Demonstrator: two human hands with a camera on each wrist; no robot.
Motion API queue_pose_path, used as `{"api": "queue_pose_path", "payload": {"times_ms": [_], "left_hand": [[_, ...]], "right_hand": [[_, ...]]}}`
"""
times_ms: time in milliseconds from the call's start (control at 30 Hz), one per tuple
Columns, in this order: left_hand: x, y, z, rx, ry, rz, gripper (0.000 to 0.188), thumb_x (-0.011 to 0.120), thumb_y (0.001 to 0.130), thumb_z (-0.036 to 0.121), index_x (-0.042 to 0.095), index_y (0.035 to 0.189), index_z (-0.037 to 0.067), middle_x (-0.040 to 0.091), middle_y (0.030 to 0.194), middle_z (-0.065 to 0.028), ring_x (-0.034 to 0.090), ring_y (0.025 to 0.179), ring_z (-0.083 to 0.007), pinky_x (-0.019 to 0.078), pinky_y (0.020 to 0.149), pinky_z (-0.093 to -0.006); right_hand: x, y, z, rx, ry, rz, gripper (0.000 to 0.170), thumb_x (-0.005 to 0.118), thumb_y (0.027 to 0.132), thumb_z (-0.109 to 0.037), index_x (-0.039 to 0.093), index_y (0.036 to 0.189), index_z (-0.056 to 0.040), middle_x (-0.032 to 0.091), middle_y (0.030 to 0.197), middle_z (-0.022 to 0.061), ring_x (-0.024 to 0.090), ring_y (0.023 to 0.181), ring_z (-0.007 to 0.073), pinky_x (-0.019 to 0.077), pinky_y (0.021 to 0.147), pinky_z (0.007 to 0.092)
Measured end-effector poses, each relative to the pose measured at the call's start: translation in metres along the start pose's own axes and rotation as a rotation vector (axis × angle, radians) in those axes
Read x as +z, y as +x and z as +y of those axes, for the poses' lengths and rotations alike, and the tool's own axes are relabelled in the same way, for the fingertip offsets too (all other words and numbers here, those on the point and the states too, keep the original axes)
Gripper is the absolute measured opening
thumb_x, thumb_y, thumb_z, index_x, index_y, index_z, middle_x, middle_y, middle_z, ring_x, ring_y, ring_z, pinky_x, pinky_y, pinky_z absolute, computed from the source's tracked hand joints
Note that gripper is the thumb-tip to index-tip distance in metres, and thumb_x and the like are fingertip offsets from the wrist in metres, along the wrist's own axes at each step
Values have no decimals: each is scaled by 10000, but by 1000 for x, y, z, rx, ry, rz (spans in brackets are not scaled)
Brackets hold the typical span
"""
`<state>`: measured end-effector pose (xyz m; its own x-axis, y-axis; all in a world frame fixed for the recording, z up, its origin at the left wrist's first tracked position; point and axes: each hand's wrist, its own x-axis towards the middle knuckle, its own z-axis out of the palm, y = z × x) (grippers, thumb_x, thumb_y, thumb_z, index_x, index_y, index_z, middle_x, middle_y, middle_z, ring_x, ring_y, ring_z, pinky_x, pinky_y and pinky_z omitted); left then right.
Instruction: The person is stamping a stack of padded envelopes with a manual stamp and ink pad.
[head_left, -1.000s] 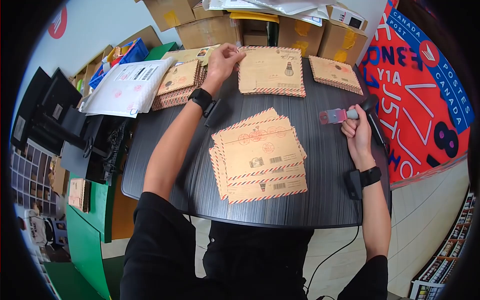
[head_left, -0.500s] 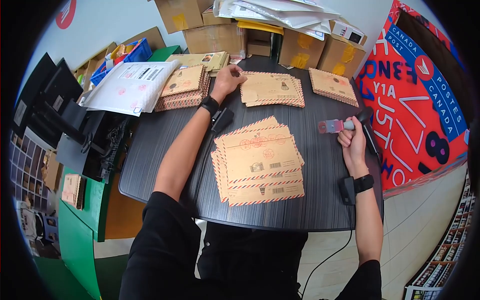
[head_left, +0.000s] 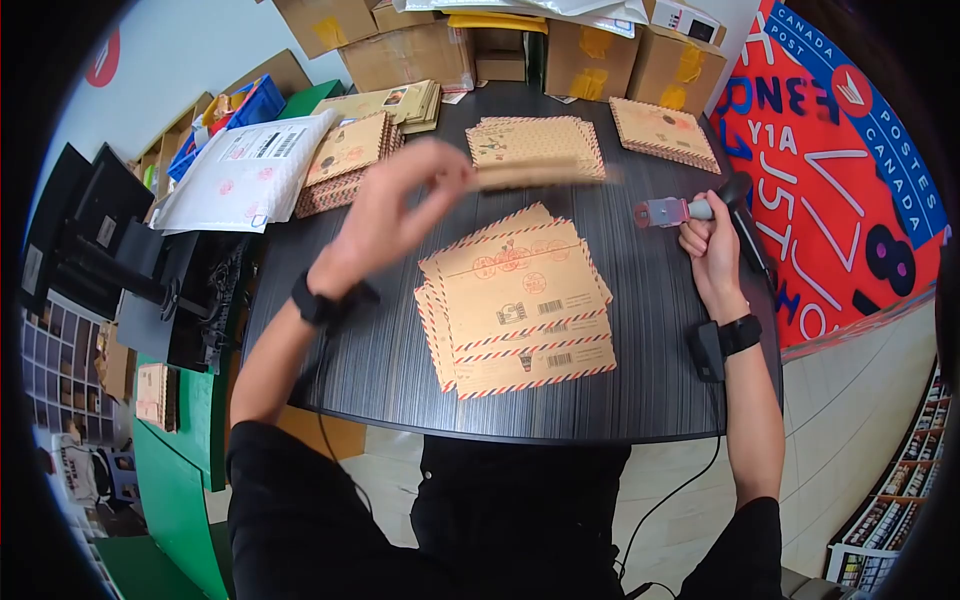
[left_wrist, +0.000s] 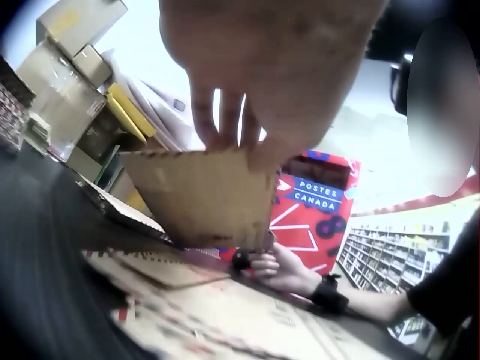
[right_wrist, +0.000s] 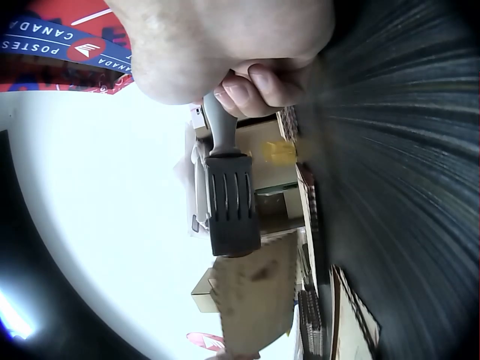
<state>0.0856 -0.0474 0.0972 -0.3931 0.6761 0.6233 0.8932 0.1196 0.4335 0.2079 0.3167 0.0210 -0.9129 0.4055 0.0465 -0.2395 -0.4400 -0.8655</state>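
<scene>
My left hand (head_left: 400, 205) pinches a kraft airmail envelope (left_wrist: 206, 199) by one edge, holding it up off the table. In the head view the envelope is blurred and nearly edge-on, in front of the back middle stack of envelopes (head_left: 535, 140). Closer to me lies a fanned pile of airmail envelopes (head_left: 530, 310) with striped borders, red postmarks and barcodes. My right hand (head_left: 713, 255), at the right of the table, grips a hand stamp (head_left: 665, 212) by its grey handle. The stamp's dark slotted body (right_wrist: 234, 202) shows in the right wrist view.
More envelopes are stacked at the back right (head_left: 665, 135) and back left (head_left: 350, 150). A white bubble mailer (head_left: 245, 175) lies left of them. Cardboard boxes (head_left: 590, 60) line the back; monitors (head_left: 75, 220) stand at the left. A black device (head_left: 745, 220) sits beside my right hand.
My left hand has lifted an envelope from the back middle stack and brought it toward me and to the left. A differently printed envelope now tops that stack. My right hand still holds the stamp.
</scene>
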Motion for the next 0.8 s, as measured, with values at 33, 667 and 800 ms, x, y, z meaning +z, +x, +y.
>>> {"api": "queue_pose_path", "payload": {"times_ms": [33,667,800], "left_hand": [[-3,-11,10,51,39,-177,84,636,828,39,578,882,12,617,934,-77,603,860,-192,489,757,-313],[1,-73,-62,-575,-341,-220,228,672,884,211,589,791,20,556,681,9,505,639,-55,408,587,-234],[-9,-76,-79,-650,-372,-158,199,640,910,187,576,811,27,543,705,32,487,659,-26,406,611,-200]], "right_hand": [[-1,0,1,2,0,4,221,485,986,-297,513,927,-85,289,547,-58,252,444,44,224,437,205],[181,-53,6,-995,-1840,-398,147,592,866,-223,533,880,-89,563,544,83,586,510,271,447,467,391],[174,-52,7,-803,-1660,-419,175,588,883,-242,523,886,-81,535,518,102,589,518,287,437,466,386]]}}
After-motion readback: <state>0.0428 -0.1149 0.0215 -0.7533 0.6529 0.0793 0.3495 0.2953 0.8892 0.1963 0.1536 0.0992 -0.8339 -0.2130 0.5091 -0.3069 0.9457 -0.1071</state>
